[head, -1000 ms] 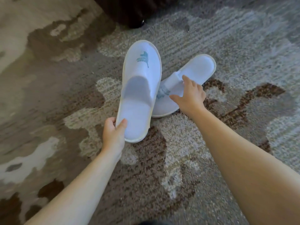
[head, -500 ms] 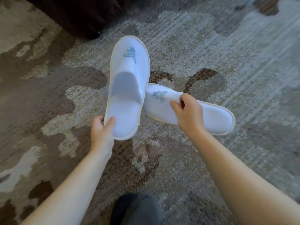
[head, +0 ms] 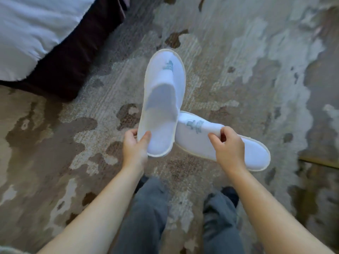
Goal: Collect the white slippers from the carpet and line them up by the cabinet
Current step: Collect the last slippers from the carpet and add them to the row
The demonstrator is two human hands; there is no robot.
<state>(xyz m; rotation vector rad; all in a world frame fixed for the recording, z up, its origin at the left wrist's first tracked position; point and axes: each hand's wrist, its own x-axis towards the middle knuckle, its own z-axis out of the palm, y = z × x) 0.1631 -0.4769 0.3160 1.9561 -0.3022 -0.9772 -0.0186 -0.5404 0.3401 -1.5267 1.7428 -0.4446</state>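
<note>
Two white slippers with a teal emblem are both held in the air above the patterned carpet. My left hand grips the heel of the left slipper, whose toe points away from me. My right hand pinches the upper edge of the right slipper, which lies crosswise with its toe towards the left slipper and its heel out to the right. The two slippers touch or overlap near the middle. No cabinet is clearly in view.
A bed with white bedding and a dark base fills the upper left. My legs in grey trousers stand below the hands. A brass-coloured strip crosses the floor at the right edge.
My right hand took hold of the second slipper and lifted it off the carpet. Both slippers rose with my view, and the bed and my legs came into sight.
</note>
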